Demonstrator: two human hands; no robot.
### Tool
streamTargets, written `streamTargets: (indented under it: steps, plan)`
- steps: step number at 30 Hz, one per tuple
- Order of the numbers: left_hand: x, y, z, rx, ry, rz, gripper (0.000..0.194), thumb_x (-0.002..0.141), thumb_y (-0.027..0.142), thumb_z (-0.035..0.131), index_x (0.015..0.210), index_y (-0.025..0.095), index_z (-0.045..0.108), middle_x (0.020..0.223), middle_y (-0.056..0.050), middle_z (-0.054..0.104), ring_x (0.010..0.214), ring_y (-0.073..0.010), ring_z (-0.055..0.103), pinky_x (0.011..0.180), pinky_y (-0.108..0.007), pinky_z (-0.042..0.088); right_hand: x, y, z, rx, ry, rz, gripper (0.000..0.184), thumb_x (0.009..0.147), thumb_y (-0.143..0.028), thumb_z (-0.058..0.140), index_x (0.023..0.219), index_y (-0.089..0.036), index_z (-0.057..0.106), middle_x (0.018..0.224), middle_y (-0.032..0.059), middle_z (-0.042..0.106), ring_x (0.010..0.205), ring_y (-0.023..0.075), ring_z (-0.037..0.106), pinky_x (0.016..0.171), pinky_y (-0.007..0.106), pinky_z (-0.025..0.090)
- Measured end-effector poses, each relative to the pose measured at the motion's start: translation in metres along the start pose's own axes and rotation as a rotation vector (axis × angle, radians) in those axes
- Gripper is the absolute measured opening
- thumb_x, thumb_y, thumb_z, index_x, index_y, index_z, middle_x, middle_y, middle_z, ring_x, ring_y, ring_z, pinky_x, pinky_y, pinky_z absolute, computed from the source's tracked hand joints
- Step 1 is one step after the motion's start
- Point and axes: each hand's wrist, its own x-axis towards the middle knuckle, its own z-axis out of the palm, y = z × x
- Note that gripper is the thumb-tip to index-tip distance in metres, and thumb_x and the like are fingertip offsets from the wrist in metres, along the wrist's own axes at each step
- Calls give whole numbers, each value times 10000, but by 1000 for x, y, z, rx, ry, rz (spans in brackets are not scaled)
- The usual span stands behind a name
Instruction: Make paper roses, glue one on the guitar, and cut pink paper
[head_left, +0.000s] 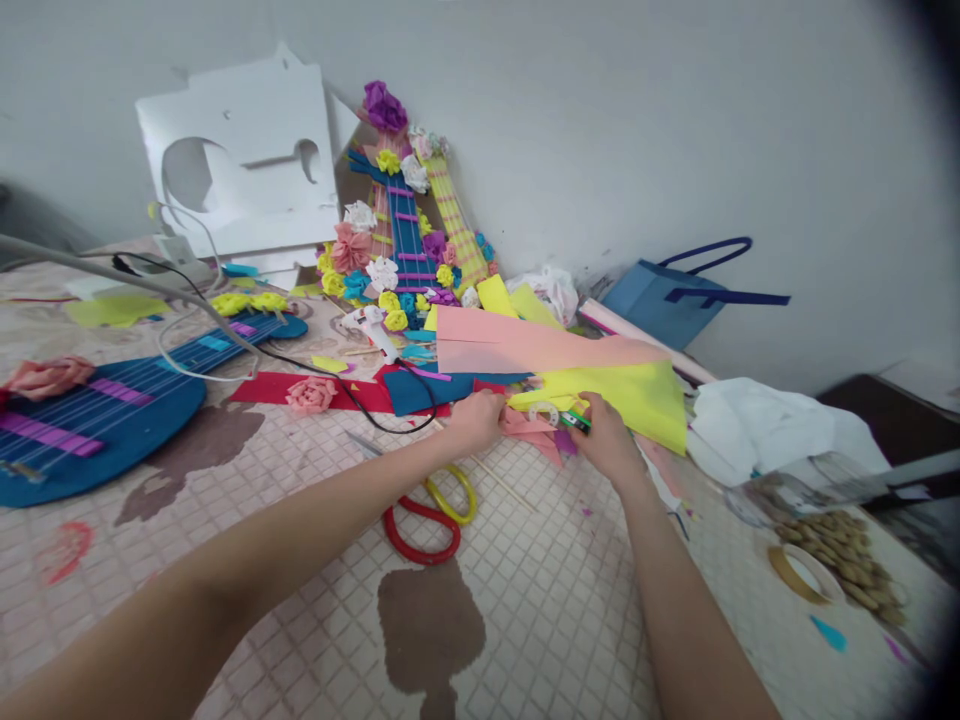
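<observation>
My left hand is closed, its fingertips hidden among crumpled paper strips; what they hold cannot be made out. Pink paper scraps lie just beyond it. My right hand pinches a small green-and-black object, its kind unclear. Between the hands are a whitish ring, perhaps a tape roll, and a folded yellow strip. Behind them spread a pink paper sheet and a yellow paper sheet. Nearer me, the scissors with a red handle and a yellow-handled pair lie on the table.
A blue paper guitar lies at left. Decorated guitars and a white foam board lean on the wall. A glue gun trails its cord. At right are a blue bag, peanuts and a tape roll.
</observation>
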Motion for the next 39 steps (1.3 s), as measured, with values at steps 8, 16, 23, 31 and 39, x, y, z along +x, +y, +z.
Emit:
streamTargets:
  steps: [8, 16, 23, 31, 39]
  plan:
    - [1, -2, 2, -2, 13, -7, 156, 772, 187, 518, 884, 190, 627, 1000, -71, 656, 873, -190, 638, 707, -261, 512, 0, 0, -27, 57, 332, 253, 348, 769, -245, 510, 1099, -136, 484, 903, 134, 591, 844, 289, 551, 738, 400, 420]
    - [2, -3, 5, -3, 23, 6, 170, 767, 197, 522, 896, 203, 632, 1008, -60, 661, 913, -206, 636, 723, -278, 515, -17, -56, 1, 177, 233, 54, 98, 820, -240, 448, 893, -196, 498, 884, 101, 566, 827, 234, 559, 712, 344, 463]
    - [2, -5, 7, -32, 41, 18, 141, 765, 276, 552, 864, 208, 624, 962, -43, 664, 876, -203, 644, 691, -266, 511, -34, -81, 8, 73, 87, -50, 130, 793, -183, 503, 922, -199, 497, 869, 101, 572, 824, 260, 550, 688, 353, 438]
    - [-3, -10, -2, -62, 90, 63, 132, 776, 248, 534, 863, 195, 618, 921, -48, 668, 845, -193, 637, 699, -264, 492, -34, -81, 8, -40, -26, -86, 199, 806, -267, 558, 981, -189, 508, 935, 115, 595, 867, 276, 553, 707, 357, 428]
    - [-42, -42, -49, -90, 147, 120, 149, 792, 255, 530, 891, 183, 616, 926, -49, 668, 802, -181, 616, 680, -257, 453, -32, -82, 7, 42, 50, -63, 157, 810, -258, 550, 951, -188, 534, 907, 90, 579, 866, 250, 553, 723, 350, 447]
